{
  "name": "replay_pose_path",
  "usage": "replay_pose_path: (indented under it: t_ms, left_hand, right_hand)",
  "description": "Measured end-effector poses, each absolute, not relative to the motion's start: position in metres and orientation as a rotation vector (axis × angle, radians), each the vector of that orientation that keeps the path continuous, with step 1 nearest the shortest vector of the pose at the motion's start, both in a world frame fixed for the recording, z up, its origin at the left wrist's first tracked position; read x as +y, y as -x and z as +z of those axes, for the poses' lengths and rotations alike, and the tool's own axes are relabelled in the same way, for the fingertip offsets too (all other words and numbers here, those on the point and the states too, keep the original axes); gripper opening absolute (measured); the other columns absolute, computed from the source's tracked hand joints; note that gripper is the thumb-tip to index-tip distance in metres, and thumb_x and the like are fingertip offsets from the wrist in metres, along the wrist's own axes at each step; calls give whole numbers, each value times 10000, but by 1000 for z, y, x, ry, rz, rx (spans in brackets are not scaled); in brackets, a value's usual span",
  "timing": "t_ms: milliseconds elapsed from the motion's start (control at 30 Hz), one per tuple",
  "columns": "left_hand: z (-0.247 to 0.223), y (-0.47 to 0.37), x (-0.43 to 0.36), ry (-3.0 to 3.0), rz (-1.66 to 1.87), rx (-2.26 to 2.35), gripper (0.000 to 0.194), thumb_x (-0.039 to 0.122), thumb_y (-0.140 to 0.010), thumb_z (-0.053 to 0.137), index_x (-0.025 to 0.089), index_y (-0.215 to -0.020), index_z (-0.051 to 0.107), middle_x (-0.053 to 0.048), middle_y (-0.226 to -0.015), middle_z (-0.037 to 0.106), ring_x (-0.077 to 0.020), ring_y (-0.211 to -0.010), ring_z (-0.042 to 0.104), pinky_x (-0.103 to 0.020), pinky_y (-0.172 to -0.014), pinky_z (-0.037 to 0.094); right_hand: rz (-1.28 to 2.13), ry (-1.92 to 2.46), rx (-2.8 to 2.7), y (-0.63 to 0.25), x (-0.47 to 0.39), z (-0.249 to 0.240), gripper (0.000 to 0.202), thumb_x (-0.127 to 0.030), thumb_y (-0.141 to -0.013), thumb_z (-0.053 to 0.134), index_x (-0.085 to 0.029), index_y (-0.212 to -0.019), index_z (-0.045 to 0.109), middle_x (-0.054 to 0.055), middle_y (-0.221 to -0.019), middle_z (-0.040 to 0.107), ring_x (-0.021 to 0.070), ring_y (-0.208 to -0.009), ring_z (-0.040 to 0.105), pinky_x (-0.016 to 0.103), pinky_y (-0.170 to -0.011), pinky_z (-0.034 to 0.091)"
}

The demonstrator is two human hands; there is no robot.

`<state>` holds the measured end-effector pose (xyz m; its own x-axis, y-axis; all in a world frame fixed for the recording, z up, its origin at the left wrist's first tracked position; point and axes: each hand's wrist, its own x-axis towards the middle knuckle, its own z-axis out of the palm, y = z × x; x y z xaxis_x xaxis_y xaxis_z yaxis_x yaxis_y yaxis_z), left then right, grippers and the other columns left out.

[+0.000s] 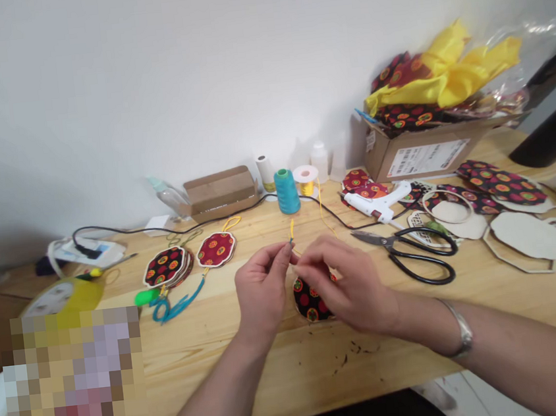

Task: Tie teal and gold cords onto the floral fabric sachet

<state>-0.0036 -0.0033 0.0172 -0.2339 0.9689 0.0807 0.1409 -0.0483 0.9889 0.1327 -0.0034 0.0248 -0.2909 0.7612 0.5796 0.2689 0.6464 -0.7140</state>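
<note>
My left hand (265, 289) pinches a thin yellow cord (292, 227) with a bit of teal thread at its fingertips. Close beside it, my right hand (348, 284) has thumb and forefinger pinched together at the lower part of the same cord. Beneath my right hand lies a black fabric piece (312, 300) with red and orange round motifs, partly hidden by the fingers. Black scissors (422, 252) rest to the right of my right hand, blades pointing left.
Behind the hands stand a teal thread cone (287, 192) and a yellow cord spool (306, 182). A white glue gun (379, 202) lies before a stuffed cardboard box (416, 154). Finished-looking patterned pieces (166, 267) are stacked at left, near a power strip (94, 252).
</note>
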Motion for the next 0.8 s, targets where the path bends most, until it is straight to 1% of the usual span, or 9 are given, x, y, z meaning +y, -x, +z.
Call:
replay_pose_path:
  t_ms: [67,133,233,333,400,467,567,667,800]
  left_hand:
    - [16,4,-4,-1264,1375,1478,162,314,-746,629,165,-761,691,-3,-650,661,-123,-612,578,-219,-552,441]
    - [16,5,-4,-1287,1377,1497,161,307,-762,614,167,-754,693,-4,-649,657,-117,-610,571,-210,-535,428]
    - [15,5,-4,-1265,1414,1484,162,303,-768,609,167,-795,694,0,-651,652,-106,-588,554,-201,-509,412]
    - [16,5,-4,-1233,1427,1462,168,306,-768,608,160,-797,687,1,-653,648,-96,-562,538,-196,-488,404]
    - [17,5,-4,-1228,1414,1467,175,316,-770,606,158,-772,682,-2,-659,651,-95,-553,536,-196,-478,400]
    - [19,5,-5,-1240,1394,1494,177,322,-771,603,162,-751,678,-3,-666,658,-99,-555,541,-199,-476,399]
    - [20,6,-5,-1273,1378,1533,178,324,-776,596,172,-726,675,-1,-673,667,-106,-581,554,-202,-495,402]
    - [20,6,-4,-1299,1381,1555,183,328,-777,592,176,-721,677,-2,-682,674,-113,-592,560,-209,-512,407]
    - [19,7,-4,-1329,1384,1568,187,329,-778,588,175,-737,686,-6,-685,676,-118,-586,559,-218,-518,412]
  right_hand:
    - [892,1018,-1624,-130,4,21,105,-263,-835,536,-162,-840,564,28,-757,598,108,-641,522,252,-587,433]
    - [1177,1103,-1438,-127,10,18,210,-314,-799,581,-158,-937,552,34,-809,617,104,-640,544,245,-585,446]
    - [1599,1021,-1228,-124,13,15,418,-345,-761,620,-162,-1118,503,51,-921,622,77,-614,547,219,-555,442]
    - [1887,917,-1165,-123,11,15,475,-330,-738,642,-165,-1164,510,30,-865,622,32,-478,464,178,-443,369]
    - [1919,962,-1206,-123,10,14,407,-317,-735,641,-150,-1098,562,5,-747,612,27,-436,440,161,-400,324]
    - [1907,1030,-1266,-123,9,13,262,-323,-749,619,-131,-928,616,-9,-637,586,35,-425,450,150,-380,307]
    - [1873,1082,-1344,-124,8,12,244,-350,-775,577,-131,-669,567,-24,-515,525,41,-388,423,150,-354,286]
    - [1730,1103,-1403,-124,5,16,268,-335,-784,558,-143,-601,514,-48,-471,456,35,-377,361,158,-355,269]
    - [1520,1048,-1527,-123,-1,24,275,-285,-800,536,-144,-569,489,-46,-507,412,48,-472,347,172,-431,293]
